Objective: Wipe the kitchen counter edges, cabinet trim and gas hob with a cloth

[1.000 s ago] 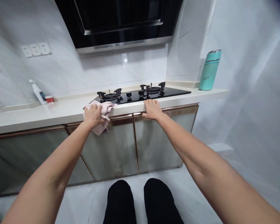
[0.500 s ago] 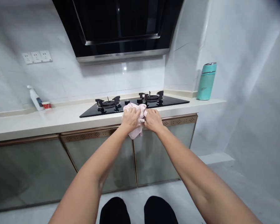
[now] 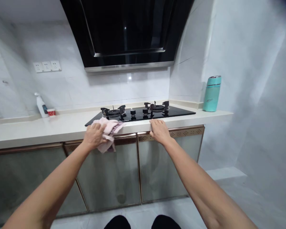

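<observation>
Cloth (image 3: 108,128) bunched in left hand's (image 3: 94,135) grip, draped over countertop (image 3: 59,126) edge at cooktop's (image 3: 178,111) front-left, slack hanging. Right hand (image 3: 159,130) clasps bare edge, fingers on top, likely bracing the lean.

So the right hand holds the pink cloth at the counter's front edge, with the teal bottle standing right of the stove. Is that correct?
Not quite: the head view shows the left hand holding the pink cloth at the front edge of the counter, not the right hand; the teal bottle does stand right of the stove.
</observation>
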Available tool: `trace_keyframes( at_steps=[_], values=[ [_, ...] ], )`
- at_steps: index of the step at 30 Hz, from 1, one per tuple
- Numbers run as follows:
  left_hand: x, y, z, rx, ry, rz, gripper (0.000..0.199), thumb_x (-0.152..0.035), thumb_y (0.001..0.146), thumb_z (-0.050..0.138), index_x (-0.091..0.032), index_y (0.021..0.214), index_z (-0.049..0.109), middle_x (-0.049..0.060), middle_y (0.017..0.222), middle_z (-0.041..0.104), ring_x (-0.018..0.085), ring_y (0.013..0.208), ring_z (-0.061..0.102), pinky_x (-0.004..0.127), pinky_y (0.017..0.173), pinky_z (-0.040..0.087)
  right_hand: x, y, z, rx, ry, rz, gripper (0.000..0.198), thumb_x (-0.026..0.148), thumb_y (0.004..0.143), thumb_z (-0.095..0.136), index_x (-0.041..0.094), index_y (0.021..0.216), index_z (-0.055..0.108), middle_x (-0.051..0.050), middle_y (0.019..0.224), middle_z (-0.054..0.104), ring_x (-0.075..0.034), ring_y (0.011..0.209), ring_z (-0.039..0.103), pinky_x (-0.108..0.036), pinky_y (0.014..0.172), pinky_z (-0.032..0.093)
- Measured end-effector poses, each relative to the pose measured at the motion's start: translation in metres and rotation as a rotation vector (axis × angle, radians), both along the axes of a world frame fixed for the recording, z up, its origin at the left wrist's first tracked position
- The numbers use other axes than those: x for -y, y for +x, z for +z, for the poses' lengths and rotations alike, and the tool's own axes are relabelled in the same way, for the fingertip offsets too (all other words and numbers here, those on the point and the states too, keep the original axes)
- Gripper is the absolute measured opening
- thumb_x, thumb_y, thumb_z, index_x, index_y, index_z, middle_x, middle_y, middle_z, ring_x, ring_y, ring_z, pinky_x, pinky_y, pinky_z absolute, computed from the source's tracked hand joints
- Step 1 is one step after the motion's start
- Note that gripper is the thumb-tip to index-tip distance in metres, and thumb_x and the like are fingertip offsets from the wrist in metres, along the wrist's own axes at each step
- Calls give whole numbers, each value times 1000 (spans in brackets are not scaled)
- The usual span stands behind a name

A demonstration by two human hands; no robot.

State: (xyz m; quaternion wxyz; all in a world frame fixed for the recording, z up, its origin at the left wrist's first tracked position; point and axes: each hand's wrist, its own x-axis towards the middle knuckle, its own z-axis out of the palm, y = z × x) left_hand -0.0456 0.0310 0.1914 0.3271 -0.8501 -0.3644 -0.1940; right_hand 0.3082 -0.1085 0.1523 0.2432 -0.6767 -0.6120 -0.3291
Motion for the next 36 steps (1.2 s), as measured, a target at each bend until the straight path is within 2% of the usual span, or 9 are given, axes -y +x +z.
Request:
trace_keyframes(
  at_steps=[4, 7, 9, 12, 15, 18, 27, 32, 36],
  values=[
    [-15, -59, 8, 36, -19, 156, 76, -58, 77, 62, -21, 142, 48, 23, 130, 56, 42, 121, 50, 51, 94, 41, 1, -11, 4, -102, 6, 6, 55, 23, 81, 59, 8, 134, 52, -22, 136, 57, -34, 129, 46, -47, 114, 26],
    [-22, -76, 11, 66, -22, 203, 72, -59, 77, 55, -27, 141, 48, 20, 131, 57, 42, 122, 51, 53, 93, 43, 13, -30, -14, -315, 91, 72, 61, 25, 83, 59, 13, 142, 48, -20, 152, 44, -34, 144, 32, -51, 119, 24],
    [-26, -77, 12, 97, -31, 207, 71, -62, 76, 49, -31, 139, 49, 19, 131, 59, 42, 121, 52, 55, 92, 43, 27, -48, -44, -600, 148, 209, 58, 24, 82, 60, 20, 139, 52, -16, 154, 42, -32, 144, 33, -49, 118, 28],
    [-30, -72, 13, 130, -60, 194, 76, -71, 72, 43, -34, 138, 49, 15, 127, 63, 46, 121, 51, 61, 93, 41, 51, -81, -109, -1274, 138, 509, 40, 22, 75, 64, 27, 115, 64, -8, 132, 60, -26, 126, 52, -45, 111, 38],
    [-29, -54, 17, 85, -47, 180, 77, -77, 71, 37, -34, 135, 47, 11, 125, 64, 45, 120, 51, 64, 93, 40, 74, -114, -169, -1608, 90, 560, 23, 26, 73, 67, 25, 96, 65, -4, 101, 68, -21, 95, 65, -39, 92, 49],
    [-19, -18, 19, 20, -11, 144, 75, -77, 76, 35, -26, 127, 51, 16, 128, 61, 43, 117, 52, 64, 92, 43, 91, -135, -202, -1781, 97, 556, 27, 37, 74, 70, 23, 96, 65, -2, 92, 68, -16, 80, 66, -31, 73, 49],
    [35, 101, 18, -47, 31, -98, 58, -54, 84, 56, -16, 128, 56, 22, 127, 60, 42, 117, 52, 60, 92, 43, 118, -142, -227, -2117, 263, 633, 46, 49, 64, 78, 23, 99, 63, -2, 91, 68, -13, 75, 64, -24, 63, 43],
    [51, 104, 21, -85, 41, -145, 52, -47, 91, 54, -17, 133, 52, 17, 127, 57, 37, 118, 47, 53, 92, 43, 144, -142, -225, -2182, 309, 734, 46, 49, 66, 79, 23, 101, 63, -2, 93, 68, -14, 76, 64, -25, 65, 44],
    [77, 100, 5, 156, -61, -186, 39, -40, 96, 44, -22, 127, 57, 15, 123, 58, 34, 115, 53, 47, 91, 44, 158, -143, -205, -2132, 312, 891, 45, 47, 73, 79, 25, 109, 63, -4, 103, 67, -15, 84, 65, -27, 72, 47]
  ],
)
